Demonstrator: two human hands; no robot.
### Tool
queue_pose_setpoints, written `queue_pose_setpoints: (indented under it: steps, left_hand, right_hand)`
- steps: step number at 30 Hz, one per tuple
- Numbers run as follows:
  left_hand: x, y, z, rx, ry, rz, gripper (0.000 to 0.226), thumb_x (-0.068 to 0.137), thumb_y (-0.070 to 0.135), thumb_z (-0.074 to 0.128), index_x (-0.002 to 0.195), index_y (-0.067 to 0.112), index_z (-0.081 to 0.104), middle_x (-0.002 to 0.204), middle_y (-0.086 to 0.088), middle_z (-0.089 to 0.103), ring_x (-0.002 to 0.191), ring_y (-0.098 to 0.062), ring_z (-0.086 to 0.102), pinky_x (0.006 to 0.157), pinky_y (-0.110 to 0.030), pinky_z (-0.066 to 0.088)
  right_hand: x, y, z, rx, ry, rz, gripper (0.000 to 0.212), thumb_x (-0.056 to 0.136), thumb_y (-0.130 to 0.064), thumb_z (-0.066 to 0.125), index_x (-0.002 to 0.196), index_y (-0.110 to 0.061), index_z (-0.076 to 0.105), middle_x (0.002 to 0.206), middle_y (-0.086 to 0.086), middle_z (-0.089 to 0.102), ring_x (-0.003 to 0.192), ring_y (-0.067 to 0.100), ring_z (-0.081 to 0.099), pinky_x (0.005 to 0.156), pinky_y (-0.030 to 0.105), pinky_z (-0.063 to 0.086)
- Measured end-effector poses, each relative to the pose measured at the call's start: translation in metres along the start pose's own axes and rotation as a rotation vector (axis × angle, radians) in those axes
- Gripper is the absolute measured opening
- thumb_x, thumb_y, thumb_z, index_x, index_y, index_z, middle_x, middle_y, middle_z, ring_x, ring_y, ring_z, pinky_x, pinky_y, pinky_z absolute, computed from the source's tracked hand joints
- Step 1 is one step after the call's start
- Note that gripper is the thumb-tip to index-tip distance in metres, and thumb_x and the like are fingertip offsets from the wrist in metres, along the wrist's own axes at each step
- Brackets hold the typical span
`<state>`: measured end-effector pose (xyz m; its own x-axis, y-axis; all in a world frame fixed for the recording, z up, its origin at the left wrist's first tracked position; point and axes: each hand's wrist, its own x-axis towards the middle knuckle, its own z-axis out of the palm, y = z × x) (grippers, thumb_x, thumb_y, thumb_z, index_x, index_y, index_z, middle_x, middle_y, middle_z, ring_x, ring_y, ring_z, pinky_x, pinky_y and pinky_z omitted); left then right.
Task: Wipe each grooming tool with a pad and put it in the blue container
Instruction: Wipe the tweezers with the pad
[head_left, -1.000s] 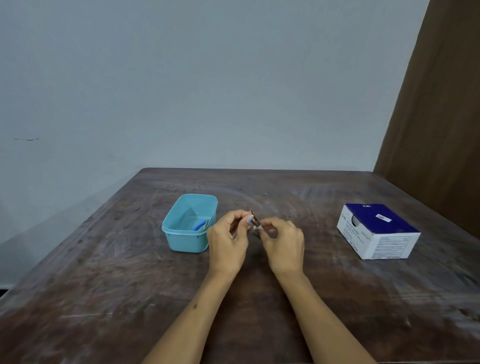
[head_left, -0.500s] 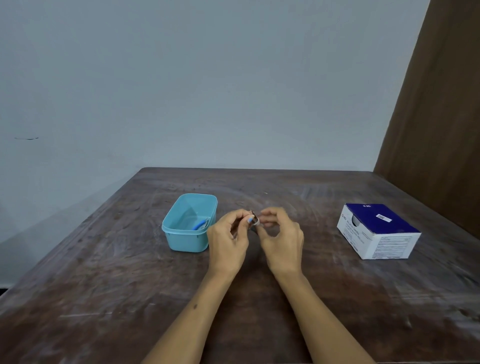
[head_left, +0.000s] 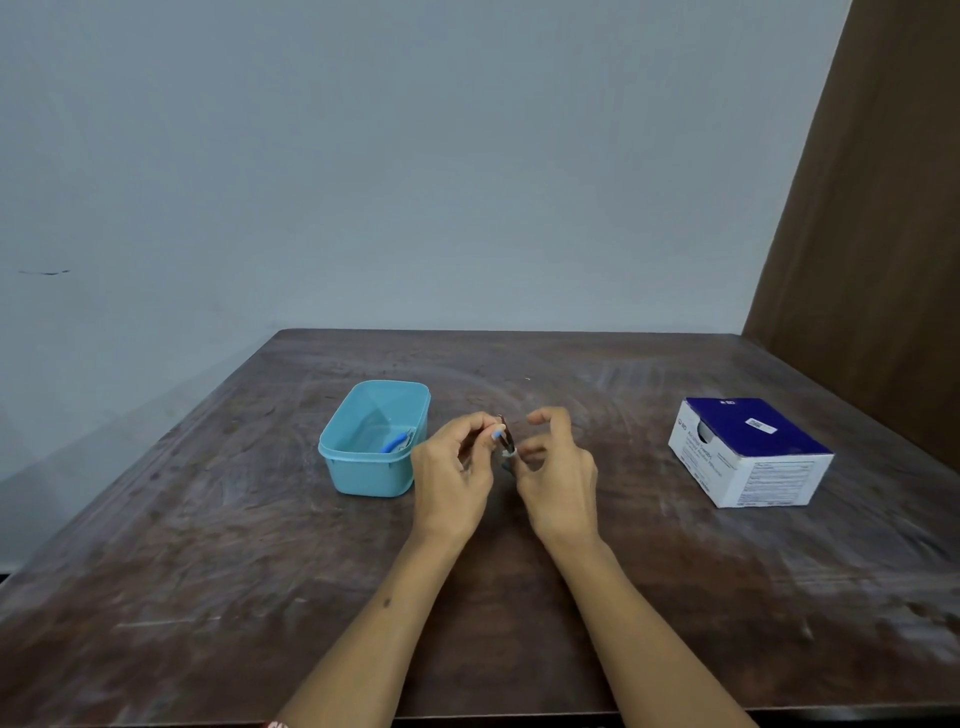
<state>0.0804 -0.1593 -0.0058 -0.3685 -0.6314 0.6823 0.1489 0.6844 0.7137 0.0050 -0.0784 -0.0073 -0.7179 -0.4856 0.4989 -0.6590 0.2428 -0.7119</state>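
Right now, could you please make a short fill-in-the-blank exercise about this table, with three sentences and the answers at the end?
1. The blue container already holds a tool with a ____ handle.
2. The left hand pinches a small dark tool, and the ____ hand pinches a white pad against it.
3. The white box with a dark blue top lies to the ____ of both hands.

Answers: blue; right; right

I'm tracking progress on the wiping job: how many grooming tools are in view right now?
2. A blue-handled tool lies inside the light blue plastic container; a small dark slim tool is pinched in the left hand above the table. More may be hidden behind the hands.
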Motion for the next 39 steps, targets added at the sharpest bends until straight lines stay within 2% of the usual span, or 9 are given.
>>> queue_pose_setpoints:
  steps: [4, 9, 13, 18, 23, 27, 30, 35, 39]
  left_hand:
    - [0.001, 0.0, 0.0, 0.007, 0.004, -0.004, 0.009, 0.086, 0.007, 0.061, 0.09, 0.008, 0.069, 0.084, 0.0, 0.07, 0.079, -0.007, 0.065, 0.069, -0.011, 0.05]
    - [0.0, 0.002, 0.001, -0.006, 0.018, 0.006, 0.009, 0.086, 0.006, 0.061, 0.089, 0.009, 0.07, 0.083, 0.001, 0.07, 0.08, -0.007, 0.064, 0.067, -0.007, 0.047]
    - [0.0, 0.001, 0.0, 0.007, 0.026, 0.014, 0.009, 0.086, 0.006, 0.061, 0.089, 0.009, 0.069, 0.083, 0.001, 0.07, 0.08, -0.007, 0.063, 0.068, -0.01, 0.049]
    - [0.0, 0.002, 0.0, 0.003, 0.037, 0.035, 0.011, 0.086, 0.006, 0.061, 0.09, 0.01, 0.07, 0.082, 0.005, 0.069, 0.08, -0.006, 0.064, 0.067, -0.011, 0.049]
    - [0.001, 0.0, 0.0, 0.014, 0.034, 0.022, 0.01, 0.086, 0.007, 0.061, 0.091, 0.008, 0.07, 0.084, 0.001, 0.07, 0.081, -0.006, 0.063, 0.068, -0.01, 0.049]
    - [0.0, 0.0, 0.0, -0.004, 0.046, 0.024, 0.01, 0.086, 0.012, 0.06, 0.089, 0.01, 0.07, 0.082, 0.004, 0.069, 0.079, -0.007, 0.064, 0.066, -0.009, 0.049]
    - [0.001, -0.001, 0.0, 0.009, 0.04, 0.019, 0.009, 0.087, 0.008, 0.061, 0.089, 0.009, 0.07, 0.082, 0.002, 0.07, 0.08, -0.007, 0.064, 0.066, -0.008, 0.048]
    - [0.001, 0.002, 0.0, -0.001, 0.06, 0.033, 0.012, 0.085, 0.014, 0.059, 0.088, 0.01, 0.07, 0.08, 0.004, 0.069, 0.079, -0.006, 0.063, 0.064, -0.006, 0.045]
    - [0.001, 0.0, 0.0, -0.013, 0.063, 0.025, 0.012, 0.085, 0.014, 0.06, 0.089, 0.01, 0.07, 0.082, 0.004, 0.069, 0.079, -0.007, 0.064, 0.067, -0.008, 0.048]
  right_hand:
    - [0.0, -0.003, 0.0, 0.071, 0.056, -0.08, 0.046, 0.077, -0.006, 0.073, 0.113, -0.018, 0.047, 0.087, -0.004, 0.07, 0.081, 0.007, 0.066, 0.075, 0.022, 0.052]
    - [0.0, 0.001, 0.001, 0.015, 0.016, -0.012, 0.047, 0.078, -0.005, 0.072, 0.113, -0.019, 0.045, 0.082, -0.006, 0.068, 0.078, 0.012, 0.066, 0.075, 0.032, 0.054]
    - [0.0, -0.002, 0.001, 0.078, 0.051, -0.081, 0.048, 0.077, -0.005, 0.073, 0.114, -0.018, 0.046, 0.085, -0.004, 0.07, 0.079, 0.009, 0.066, 0.073, 0.025, 0.053]
    - [0.0, 0.002, 0.003, 0.051, 0.011, 0.001, 0.046, 0.078, -0.005, 0.072, 0.112, -0.019, 0.045, 0.081, -0.006, 0.068, 0.075, 0.012, 0.066, 0.075, 0.035, 0.055]
    - [0.0, -0.001, 0.002, 0.099, 0.049, -0.068, 0.046, 0.077, -0.004, 0.072, 0.113, -0.017, 0.047, 0.086, -0.003, 0.071, 0.08, 0.011, 0.067, 0.074, 0.027, 0.054]
    - [0.0, 0.003, 0.003, 0.073, 0.021, -0.015, 0.046, 0.077, -0.004, 0.073, 0.112, -0.018, 0.046, 0.082, -0.003, 0.07, 0.075, 0.011, 0.066, 0.073, 0.031, 0.055]
    - [0.0, 0.0, 0.003, 0.109, 0.052, -0.049, 0.045, 0.076, -0.005, 0.073, 0.112, -0.017, 0.049, 0.085, -0.003, 0.072, 0.079, 0.01, 0.067, 0.075, 0.025, 0.053]
    - [0.003, 0.006, 0.006, 0.091, -0.009, 0.062, 0.024, 0.076, -0.007, 0.074, 0.095, -0.017, 0.063, 0.079, -0.004, 0.07, 0.076, 0.01, 0.066, 0.075, 0.034, 0.056]
    - [0.003, 0.007, 0.008, 0.094, 0.029, 0.016, 0.017, 0.076, -0.003, 0.073, 0.084, -0.018, 0.071, 0.078, -0.004, 0.071, 0.074, 0.008, 0.066, 0.074, 0.033, 0.056]
